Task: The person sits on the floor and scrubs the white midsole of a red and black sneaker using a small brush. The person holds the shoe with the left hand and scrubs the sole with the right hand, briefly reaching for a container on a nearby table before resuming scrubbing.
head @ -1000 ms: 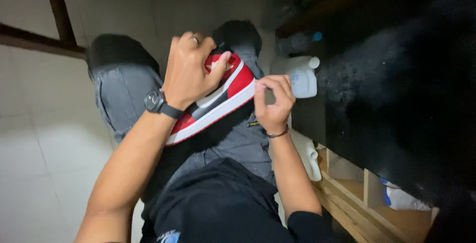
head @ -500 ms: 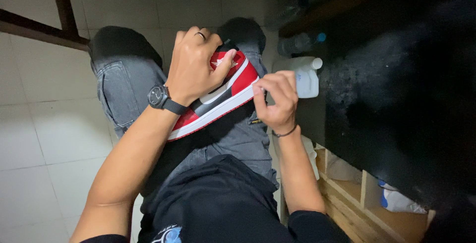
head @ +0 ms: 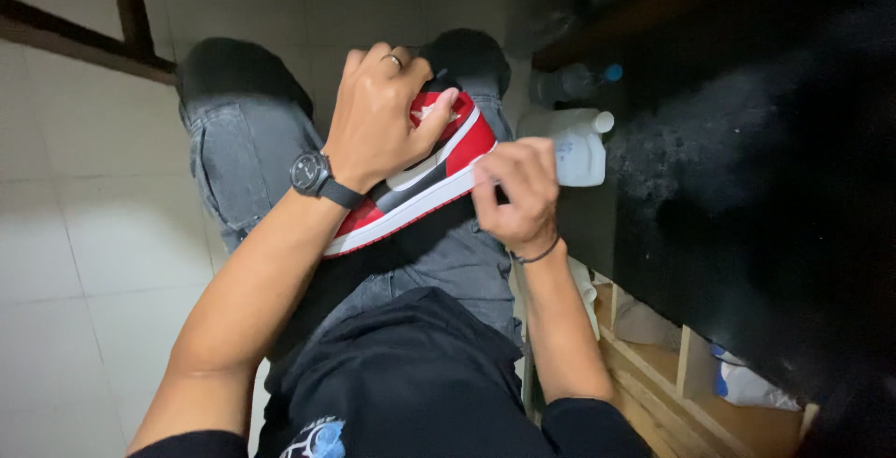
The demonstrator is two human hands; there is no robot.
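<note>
On the lap, across the grey jeans [head: 233, 155], lying a red, black and white sneaker [head: 420, 183], on its side with the white sole rim turned toward the body and the toe end pointing to the right. Gripped from above by the left hand [head: 378, 122], fingers [head: 439, 108] wrapped closed over the red upper, holding it down against the thigh. Pinched at the toe end of the sole rim by the right hand [head: 518, 197], fingers curled tight together; cannot tell whether anything small sits between them and the rubber. Judged from that pose: work on the sole edge in hand, with the shoe braced for it. Called for in any further move along that rim: the same firm hold from the left hand and a shift of the pinch along the white edge.

Further out, a black watch [head: 313, 176] on the left wrist and a thin dark band [head: 532, 254] on the right. Just past the right hand, a white plastic bottle [head: 574, 145] and, behind it, a clear bottle with a blue cap [head: 583, 80], both on the floor [head: 84, 234], close enough to be knocked. Crowding the right side, a dark counter [head: 747, 187] over a wooden shelf [head: 672, 374]
</note>
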